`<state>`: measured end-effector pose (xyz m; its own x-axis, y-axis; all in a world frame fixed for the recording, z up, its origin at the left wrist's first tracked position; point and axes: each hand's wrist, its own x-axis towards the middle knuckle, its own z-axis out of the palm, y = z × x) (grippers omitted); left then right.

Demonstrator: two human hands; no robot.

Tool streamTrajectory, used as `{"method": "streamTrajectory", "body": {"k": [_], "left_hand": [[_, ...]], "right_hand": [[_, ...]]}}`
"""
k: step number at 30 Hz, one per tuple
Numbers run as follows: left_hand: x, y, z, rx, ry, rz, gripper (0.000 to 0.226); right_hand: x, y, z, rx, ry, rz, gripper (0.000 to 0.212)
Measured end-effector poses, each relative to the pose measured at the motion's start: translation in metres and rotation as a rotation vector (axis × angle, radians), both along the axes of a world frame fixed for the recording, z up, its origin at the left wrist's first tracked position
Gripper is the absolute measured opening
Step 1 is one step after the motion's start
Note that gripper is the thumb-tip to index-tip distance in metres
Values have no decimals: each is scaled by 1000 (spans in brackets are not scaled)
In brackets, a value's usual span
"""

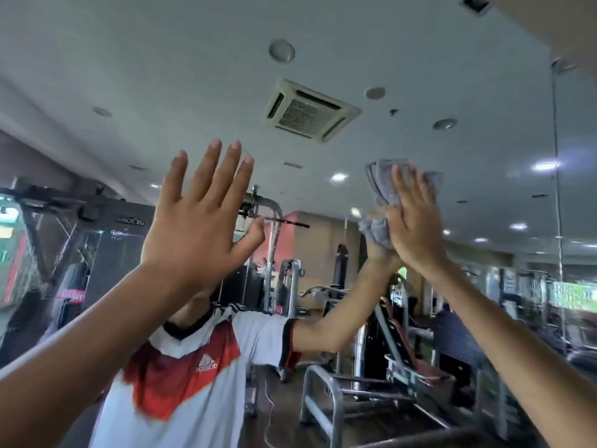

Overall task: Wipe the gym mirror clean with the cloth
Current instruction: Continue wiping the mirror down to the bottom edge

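ceiling air-conditioner vent [310, 111] | recessed ceiling lights [338, 177] | weight machine [274, 240] | metal bench frame [323, 383]

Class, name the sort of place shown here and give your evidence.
Most likely a gym: a cable weight machine, an incline bench and a wall mirror reflecting them, cloth pressed against it.
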<state>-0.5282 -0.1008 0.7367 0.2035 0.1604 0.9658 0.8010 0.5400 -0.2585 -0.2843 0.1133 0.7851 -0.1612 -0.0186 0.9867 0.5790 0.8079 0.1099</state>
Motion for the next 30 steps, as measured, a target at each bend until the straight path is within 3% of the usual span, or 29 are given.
{"method": "streamTrajectory", "body": {"k": [2,4,9,11,13,17,19,21,24,26,30], "left_hand": [[-1,0,1,-4,4,-8,80],[-2,-1,1,-7,11,-24,80],[1,-5,-12,8,-15,-45,78],[1,-6,-35,13,-29,-53,76],[4,-4,-58,22,-22,-48,72],[8,-4,-68,39,-28,-44,70],[7,-4,-73,44,-25,-43,70],[5,-6,-81,55,-18,-39,69],[3,-9,-87,72,0,-45,68],[6,-7,-89,74,-33,-47,68],[19,5,-99,80,-171,-12,72]], "right_hand": [[-13,-11,28,-140,119,2,72],[-35,-30,29,-151,172,-15,69],[-61,-49,-92,218,-95,12,54],[-38,-28,-133,255,-161,-28,56],[-15,-6,-131,159,-97,-27,60],[-24,-14,-62,-115,199,13,63],[-43,-35,-51,-145,218,26,61],[-60,-53,-74,-49,124,47,58],[-55,-49,-150,219,-188,-2,55],[-29,-28,-177,295,-245,-52,56],[-21,-13,-128,-16,119,-2,59]]}}
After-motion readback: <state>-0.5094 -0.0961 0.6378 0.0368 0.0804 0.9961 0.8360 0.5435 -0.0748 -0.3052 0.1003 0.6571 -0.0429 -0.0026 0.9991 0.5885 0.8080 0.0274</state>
